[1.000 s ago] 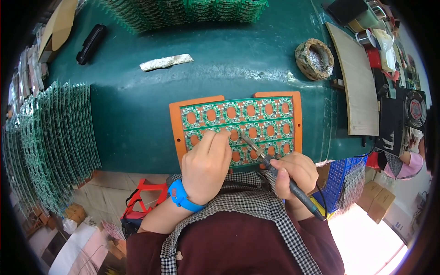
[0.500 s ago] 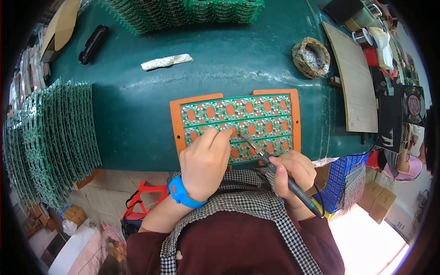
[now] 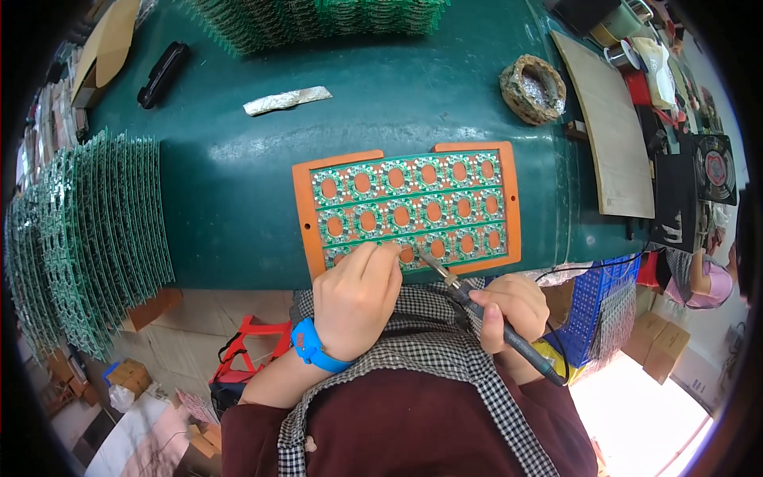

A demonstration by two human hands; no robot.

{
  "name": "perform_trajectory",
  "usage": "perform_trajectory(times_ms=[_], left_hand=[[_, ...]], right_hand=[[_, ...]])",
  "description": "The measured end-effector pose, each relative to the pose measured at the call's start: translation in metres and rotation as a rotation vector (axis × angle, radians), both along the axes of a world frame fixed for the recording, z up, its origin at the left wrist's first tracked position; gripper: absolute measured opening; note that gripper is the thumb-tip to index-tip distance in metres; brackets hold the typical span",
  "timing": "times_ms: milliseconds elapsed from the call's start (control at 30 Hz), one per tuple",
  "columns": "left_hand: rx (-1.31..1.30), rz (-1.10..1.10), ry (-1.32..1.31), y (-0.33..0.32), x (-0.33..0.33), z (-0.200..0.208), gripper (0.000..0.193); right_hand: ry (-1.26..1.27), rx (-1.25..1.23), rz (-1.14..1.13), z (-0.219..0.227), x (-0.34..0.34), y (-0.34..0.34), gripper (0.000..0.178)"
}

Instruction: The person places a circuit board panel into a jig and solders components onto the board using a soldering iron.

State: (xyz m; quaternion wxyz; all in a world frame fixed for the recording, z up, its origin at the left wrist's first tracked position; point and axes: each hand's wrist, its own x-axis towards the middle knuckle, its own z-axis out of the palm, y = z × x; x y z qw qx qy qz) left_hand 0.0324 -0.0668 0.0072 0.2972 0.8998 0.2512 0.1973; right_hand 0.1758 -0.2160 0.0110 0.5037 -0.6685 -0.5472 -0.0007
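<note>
A green circuit board panel (image 3: 412, 199) with rows of oval openings lies in an orange holder (image 3: 302, 208) at the table's near edge. My right hand (image 3: 515, 308) grips a soldering iron (image 3: 462, 296) by its dark handle, its tip down at the panel's nearest row. Over that same row, left of the tip, my left hand (image 3: 354, 298) is closed in a pinch. What its fingertips hold is too small to make out. This hand covers the panel's near left corner, and a blue band (image 3: 311, 346) circles the wrist.
Green boards (image 3: 103, 238) stand in a dense row at left, with another stack (image 3: 318, 24) at the far edge. A rough round bowl (image 3: 534, 89), a silvery strip (image 3: 286, 101), a black elongated object (image 3: 164, 75) and a wooden board (image 3: 608, 131) lie on the table.
Both hands and the iron's tip have moved nearer me over the panel, from its middle row to its nearest row. The view has shifted slightly.
</note>
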Motion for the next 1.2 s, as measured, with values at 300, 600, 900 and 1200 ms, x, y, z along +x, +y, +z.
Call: perform_trajectory(times_ms=[300, 600, 900, 1200], left_hand=[[0.036, -0.017, -0.004, 0.002, -0.006, 0.002, 0.017], [-0.05, 0.069, -0.038, -0.002, -0.02, -0.005, 0.016], [0.044, 0.034, -0.032, 0.004, -0.019, 0.001, 0.015], [0.002, 0.132, -0.08, 0.015, -0.002, -0.006, 0.016]], right_hand=[[0.005, -0.004, -0.008, -0.001, -0.008, -0.006, 0.01], [0.006, 0.038, 0.028, -0.005, -0.017, 0.001, 0.01], [-0.004, 0.011, 0.056, -0.006, -0.013, 0.002, 0.01], [0.01, -0.046, 0.0, 0.0, -0.004, 0.024, 0.013]])
